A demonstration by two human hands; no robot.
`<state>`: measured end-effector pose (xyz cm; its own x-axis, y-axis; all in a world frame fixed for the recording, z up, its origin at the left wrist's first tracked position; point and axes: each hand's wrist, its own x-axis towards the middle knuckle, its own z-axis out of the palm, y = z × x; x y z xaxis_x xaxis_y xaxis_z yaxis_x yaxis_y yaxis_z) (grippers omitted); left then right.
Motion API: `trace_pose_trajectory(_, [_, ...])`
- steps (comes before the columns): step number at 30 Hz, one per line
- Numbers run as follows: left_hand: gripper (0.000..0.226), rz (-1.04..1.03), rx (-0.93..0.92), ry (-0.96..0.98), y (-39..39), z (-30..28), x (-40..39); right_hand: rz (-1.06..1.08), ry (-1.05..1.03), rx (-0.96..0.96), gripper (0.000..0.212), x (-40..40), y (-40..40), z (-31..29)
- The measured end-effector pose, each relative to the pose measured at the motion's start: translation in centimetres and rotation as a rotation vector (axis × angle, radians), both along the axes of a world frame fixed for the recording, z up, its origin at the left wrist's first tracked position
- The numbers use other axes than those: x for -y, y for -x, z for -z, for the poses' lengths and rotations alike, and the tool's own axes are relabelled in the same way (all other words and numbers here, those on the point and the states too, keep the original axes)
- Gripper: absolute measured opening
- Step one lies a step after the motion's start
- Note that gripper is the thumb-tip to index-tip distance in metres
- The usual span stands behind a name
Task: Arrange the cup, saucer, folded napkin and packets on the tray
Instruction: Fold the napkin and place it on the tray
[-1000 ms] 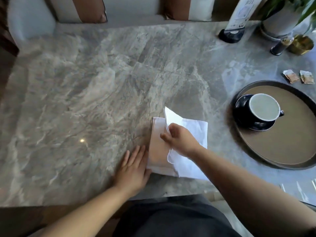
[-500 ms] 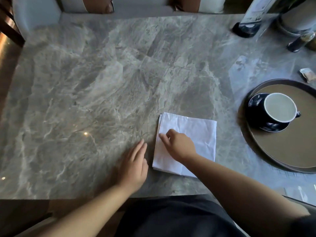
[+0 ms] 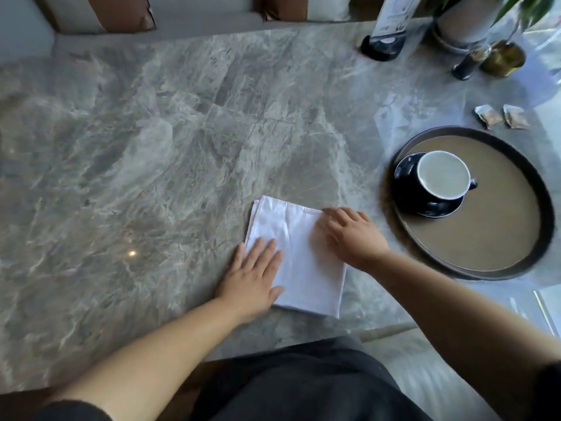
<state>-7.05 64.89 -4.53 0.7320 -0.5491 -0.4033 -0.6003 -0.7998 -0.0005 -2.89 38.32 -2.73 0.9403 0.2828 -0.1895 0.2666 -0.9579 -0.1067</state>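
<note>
Both hands lie flat on the folded napkin [image 3: 299, 253], fingers spread and gripping nothing. My left hand [image 3: 253, 275] presses its near left corner, fingertips on the cloth and the heel of the palm on the marble table [image 3: 136, 147]. My right hand [image 3: 352, 235] covers the napkin's far right edge, fingers pointing left across the white fabric. Between the two hands the napkin lies smooth, a neat rectangle just ahead of me. Beyond my right hand, to its right, sits the round tray [image 3: 534, 189], and on its near left part the dark saucer [image 3: 406, 183] carries the cup [image 3: 441, 174], handle turned away from my hand. Farther off past the tray, two packets [image 3: 501, 117] rest side by side on the table, well apart from both hands.
</note>
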Motion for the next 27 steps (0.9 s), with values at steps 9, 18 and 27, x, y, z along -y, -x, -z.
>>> trace_pose_trajectory(9, [0.064, 0.278, 0.135, -0.146, -9.6, -2.7, 4.0, 0.355, -0.020, 0.002, 0.038, 3.2, 8.6, -0.3])
trace_pose_trajectory(18, [0.060, 0.282, 0.112, 0.162, -0.5, -2.5, 4.7, 0.286, -0.020, 0.011, 0.049, 3.4, 14.4, -1.0])
trace_pose_trajectory(27, [0.078, 0.128, -0.011, 0.030, 1.6, -1.8, 2.2, -0.106, -0.070, 0.028, 0.044, 4.8, 10.7, -0.2])
